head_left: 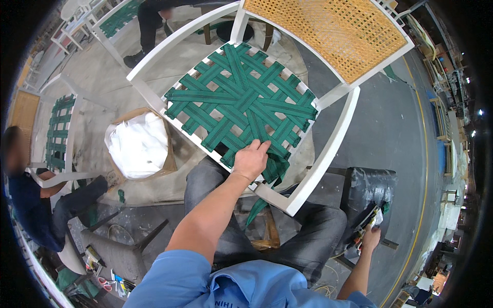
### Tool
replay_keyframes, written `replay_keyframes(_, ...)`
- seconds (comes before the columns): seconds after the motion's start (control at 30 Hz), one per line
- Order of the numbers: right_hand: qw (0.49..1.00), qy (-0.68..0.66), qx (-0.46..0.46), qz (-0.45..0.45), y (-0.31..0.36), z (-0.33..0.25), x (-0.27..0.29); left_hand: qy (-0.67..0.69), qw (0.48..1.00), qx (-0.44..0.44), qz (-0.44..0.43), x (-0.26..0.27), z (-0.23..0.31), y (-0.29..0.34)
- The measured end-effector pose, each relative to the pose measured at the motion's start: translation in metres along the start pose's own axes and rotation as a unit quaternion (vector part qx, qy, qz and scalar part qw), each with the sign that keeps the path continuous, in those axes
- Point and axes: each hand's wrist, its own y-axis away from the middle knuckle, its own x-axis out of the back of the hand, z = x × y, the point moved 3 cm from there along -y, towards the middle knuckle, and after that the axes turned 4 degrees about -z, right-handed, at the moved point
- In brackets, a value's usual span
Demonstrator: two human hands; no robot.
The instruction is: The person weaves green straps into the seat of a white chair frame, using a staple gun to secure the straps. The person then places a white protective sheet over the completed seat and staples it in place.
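A white chair frame (328,156) stands tilted before me, its seat woven from green webbing (241,97), with more straps crossing on top like a star. At the seat's near edge, my left hand (251,160) has its fingers closed on the green webbing strap (276,167). A loose strap end (257,211) dangles below the frame. Off to the right, my right hand (371,237) is closed around something at the edge of a black wrapped stool (368,186). A pale, shiny object shows just above its fingers; its kind is unclear.
Woven cane fills the chair's backrest (334,33). At left stands a cardboard box (170,159) holding white material (137,146). A co-worker (31,205) sits far left by another webbed chair (60,128). Scissors (105,284) and small tools lie lower left. A grey upholstered chair (115,251) is nearby.
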Motion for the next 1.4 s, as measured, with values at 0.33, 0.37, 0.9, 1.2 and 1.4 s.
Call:
replay_keyframes(0.33, 0.956, -0.224, -0.156, -0.105, -0.031, 0.039, -0.049, 0.003, 0.998, 0.061, 0.028, 0.003, 0.004, -0.010)
replay_keyframes(0.37, 0.956, -0.215, -0.161, -0.119, -0.037, 0.042, -0.044, 0.012, 0.997, 0.070, 0.023, 0.002, 0.005, -0.012)
replay_keyframes(0.9, 0.817, -0.549, -0.058, -0.166, -0.009, -0.039, 0.036, 0.771, 0.563, 0.178, -0.239, 0.016, -0.004, -0.036)
replay_keyframes(1.2, 0.770, -0.444, 0.064, -0.454, 0.055, -0.179, 0.022, 0.883, 0.411, 0.170, -0.151, 0.003, -0.034, -0.016)
replay_keyframes(1.4, 0.735, -0.292, 0.163, -0.590, 0.108, -0.252, -0.032, 0.837, 0.484, 0.173, -0.190, 0.005, -0.031, -0.023)
